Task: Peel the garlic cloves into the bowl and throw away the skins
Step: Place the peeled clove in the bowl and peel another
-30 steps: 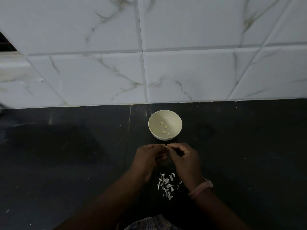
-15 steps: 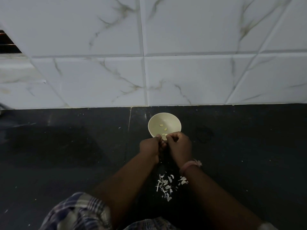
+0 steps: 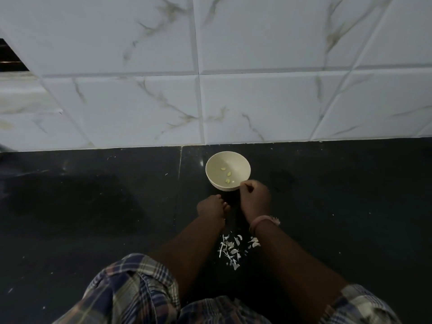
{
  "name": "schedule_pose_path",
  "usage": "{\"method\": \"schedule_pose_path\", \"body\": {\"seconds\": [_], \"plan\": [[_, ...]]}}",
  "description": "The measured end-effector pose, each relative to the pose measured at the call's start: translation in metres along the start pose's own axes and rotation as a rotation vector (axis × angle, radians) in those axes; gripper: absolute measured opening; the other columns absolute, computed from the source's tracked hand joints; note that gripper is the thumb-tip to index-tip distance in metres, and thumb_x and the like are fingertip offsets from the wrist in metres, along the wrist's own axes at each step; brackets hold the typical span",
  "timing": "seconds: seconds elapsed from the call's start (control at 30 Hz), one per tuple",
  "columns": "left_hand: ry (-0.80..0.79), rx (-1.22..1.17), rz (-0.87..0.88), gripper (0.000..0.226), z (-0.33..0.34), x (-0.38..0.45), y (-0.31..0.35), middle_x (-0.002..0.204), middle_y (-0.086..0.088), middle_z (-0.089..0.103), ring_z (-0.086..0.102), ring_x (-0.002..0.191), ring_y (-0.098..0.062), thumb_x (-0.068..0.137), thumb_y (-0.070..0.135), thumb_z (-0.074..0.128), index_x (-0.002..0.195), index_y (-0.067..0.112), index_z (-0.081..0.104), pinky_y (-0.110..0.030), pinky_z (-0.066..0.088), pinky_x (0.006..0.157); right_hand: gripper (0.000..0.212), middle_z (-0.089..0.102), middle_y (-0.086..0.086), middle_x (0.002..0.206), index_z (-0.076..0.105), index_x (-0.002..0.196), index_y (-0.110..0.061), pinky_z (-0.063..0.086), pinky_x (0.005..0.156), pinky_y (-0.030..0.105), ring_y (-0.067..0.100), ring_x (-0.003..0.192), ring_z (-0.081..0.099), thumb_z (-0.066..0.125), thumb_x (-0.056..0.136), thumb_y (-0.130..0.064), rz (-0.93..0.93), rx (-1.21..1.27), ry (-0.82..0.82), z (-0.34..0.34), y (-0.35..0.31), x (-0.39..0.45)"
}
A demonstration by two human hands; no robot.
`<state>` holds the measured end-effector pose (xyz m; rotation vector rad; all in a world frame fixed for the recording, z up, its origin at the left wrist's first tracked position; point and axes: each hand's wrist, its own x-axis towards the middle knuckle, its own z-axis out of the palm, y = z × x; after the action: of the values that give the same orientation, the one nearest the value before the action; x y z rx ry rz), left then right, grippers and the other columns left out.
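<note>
Cloves (image 3: 227, 175): I count about four small pale peeled cloves lying loose on the inner floor of the bowl, spread from the middle toward its near side.
Bowl (image 3: 213, 163): cream, round, upright on the dark counter, close to the foot of the tiled wall. I see its near right rim partly covered by my right hand.
Right hand (image 3: 254, 197): reached out to the bowl's near right rim, fingers curled with the tips drawn together over the edge. I cannot tell whether anything is pinched between them. A pink band (image 3: 263, 221) circles that wrist.
Left hand (image 3: 211, 206): just short of the bowl, beside the right hand and a little nearer to me, fingers curled in with the tips bunched. Whether they hold a clove or a skin I cannot make out in this dim light.
Skins (image 3: 231, 251): a loose scatter of thin white flakes on the counter between my forearms, well back from the bowl and nearer my body.
Counter (image 3: 93, 218): dark and glossy, with a seam running toward me just left of the bowl, and a few tiny white specks dotted about.
Wall (image 3: 257, 101): white marble-look tiles with grey-brown veins, filling the upper half of the view.
Sleeves (image 3: 131, 288): plaid cloth at the bottom edge, over both upper arms.
</note>
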<state>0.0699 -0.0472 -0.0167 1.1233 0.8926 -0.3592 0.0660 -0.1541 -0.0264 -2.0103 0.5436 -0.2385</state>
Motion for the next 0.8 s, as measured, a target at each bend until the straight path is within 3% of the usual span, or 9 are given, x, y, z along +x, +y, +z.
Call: {"method": "schedule_pose_path", "body": {"seconds": [0.07,0.13,0.23,0.3,0.4,0.47,0.57,0.8], "plan": [[0.01,-0.004,-0.032,0.033,-0.002,-0.002,-0.008,0.076,-0.009,0.053,0.052,0.063,-0.017,0.105,0.003,0.038,0.129,-0.003,0.059,-0.026,0.047,0.06,0.013,0.074,0.007,0.099,0.076,0.099,-0.009,0.05,0.083,0.029,0.019,0.094,0.067,0.064,0.094,-0.012,0.054,0.009,0.005,-0.01,0.015,-0.008],[0.024,0.04,-0.033,0.024,-0.004,-0.002,-0.018,0.076,-0.01,0.055,0.052,0.06,-0.018,0.104,0.003,0.042,0.113,0.0,0.065,-0.027,0.049,0.056,0.013,0.075,0.006,0.1,0.076,0.101,-0.01,0.054,0.086,0.029,0.018,0.095,0.068,0.065,0.095,-0.012,0.1,0.005,-0.037,-0.023,0.032,-0.018],[-0.09,0.187,0.006,0.02,-0.005,-0.014,-0.037,0.075,-0.011,0.059,0.056,0.059,-0.019,0.101,-0.001,0.046,0.096,0.002,0.066,-0.027,0.05,0.053,0.017,0.072,0.001,0.093,0.075,0.107,-0.009,0.05,0.069,0.011,0.01,0.081,0.066,0.06,0.098,-0.008,0.12,0.028,-0.119,-0.043,0.051,-0.033],[-0.175,0.363,0.101,0.021,-0.009,-0.016,-0.051,0.078,-0.012,0.065,0.061,0.062,-0.019,0.096,-0.007,0.049,0.096,0.004,0.068,-0.026,0.054,0.054,0.027,0.072,0.006,0.095,0.071,0.118,-0.005,0.053,0.069,0.018,0.011,0.079,0.066,0.053,0.099,0.0,0.134,0.062,-0.147,-0.054,0.062,-0.04],[-0.223,0.765,0.302,0.026,-0.019,-0.019,-0.069,0.085,-0.005,0.074,0.069,0.07,-0.017,0.091,0.0,0.059,0.084,0.023,0.07,-0.03,0.058,0.064,0.032,0.074,0.007,0.101,0.07,0.12,-0.011,0.06,0.078,0.033,0.013,0.086,0.071,0.049,0.1,0.001,0.105,0.011,-0.209,-0.066,0.075,-0.055],[-0.252,1.006,0.438,0.018,-0.023,-0.021,-0.078,0.091,0.005,0.077,0.072,0.082,-0.01,0.088,0.011,0.068,0.086,0.028,0.073,-0.029,0.059,0.078,0.026,0.074,-0.001,0.102,0.073,0.112,-0.018,0.056,0.084,0.03,0.01,0.091,0.069,0.055,0.099,-0.005,0.023,-0.125,-0.199,-0.072,0.081,-0.064],[-0.278,1.119,0.575,0.008,-0.026,-0.028,-0.088,0.094,0.01,0.076,0.069,0.085,-0.003,0.087,0.025,0.075,0.094,0.028,0.075,-0.026,0.056,0.082,0.019,0.069,-0.003,0.106,0.074,0.108,-0.018,0.043,0.085,0.02,0.006,0.096,0.061,0.061,0.097,-0.01,-0.068,-0.265,-0.157,-0.08,0.091,-0.069],[-0.234,1.283,0.702,0.012,-0.019,-0.033,-0.095,0.101,0.0,0.077,0.07,0.095,-0.019,0.091,0.024,0.067,0.097,0.025,0.077,-0.029,0.052,0.081,0.015,0.074,0.007,0.099,0.077,0.098,-0.011,0.04,0.083,0.025,0.022,0.094,0.066,0.064,0.091,-0.005,-0.182,-0.357,-0.156,-0.077,0.097,-0.071]]}}
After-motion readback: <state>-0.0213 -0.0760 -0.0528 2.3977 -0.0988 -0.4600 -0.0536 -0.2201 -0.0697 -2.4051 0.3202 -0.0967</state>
